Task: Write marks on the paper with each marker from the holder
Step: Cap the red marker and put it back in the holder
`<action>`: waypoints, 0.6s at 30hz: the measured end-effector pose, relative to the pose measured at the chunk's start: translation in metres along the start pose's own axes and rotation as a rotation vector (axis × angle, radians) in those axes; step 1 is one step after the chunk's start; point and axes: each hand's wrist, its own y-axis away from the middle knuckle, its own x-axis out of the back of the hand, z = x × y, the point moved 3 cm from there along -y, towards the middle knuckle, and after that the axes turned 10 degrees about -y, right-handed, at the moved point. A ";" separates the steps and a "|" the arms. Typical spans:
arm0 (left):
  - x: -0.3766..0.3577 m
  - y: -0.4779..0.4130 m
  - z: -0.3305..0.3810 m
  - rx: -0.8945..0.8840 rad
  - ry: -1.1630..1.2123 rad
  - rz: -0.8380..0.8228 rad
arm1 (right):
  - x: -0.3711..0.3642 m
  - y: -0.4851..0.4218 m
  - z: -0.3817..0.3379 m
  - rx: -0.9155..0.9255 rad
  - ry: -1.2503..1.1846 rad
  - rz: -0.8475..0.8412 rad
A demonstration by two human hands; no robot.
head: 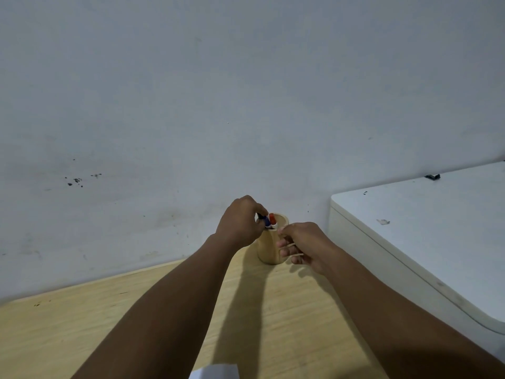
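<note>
At the counter's far edge, the left hand (240, 222) pinches the blue marker (264, 220) inside the wooden holder (269, 250); the right hand (300, 246) clasps the holder's side. A skewed pull could drag out the red marker (272, 219) or tip the holder.

Paper (214, 372) cut off by bottom edge; marker bodies hidden inside holder (269, 248).

Both my bare forearms reach forward, wrists close together. My left hand (241, 221) is curled, fingertips pinched. My right hand (303, 243) is cupped, fingers spread slightly.
</note>
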 end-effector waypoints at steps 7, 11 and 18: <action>0.011 0.008 0.003 -0.022 -0.072 0.027 | -0.005 0.011 -0.006 0.008 -0.008 -0.028; 0.034 0.016 0.005 0.035 0.021 0.100 | -0.012 0.020 -0.014 0.029 -0.042 -0.057; 0.105 0.041 0.000 0.230 0.378 0.187 | -0.064 0.043 -0.013 -0.194 -0.494 -0.218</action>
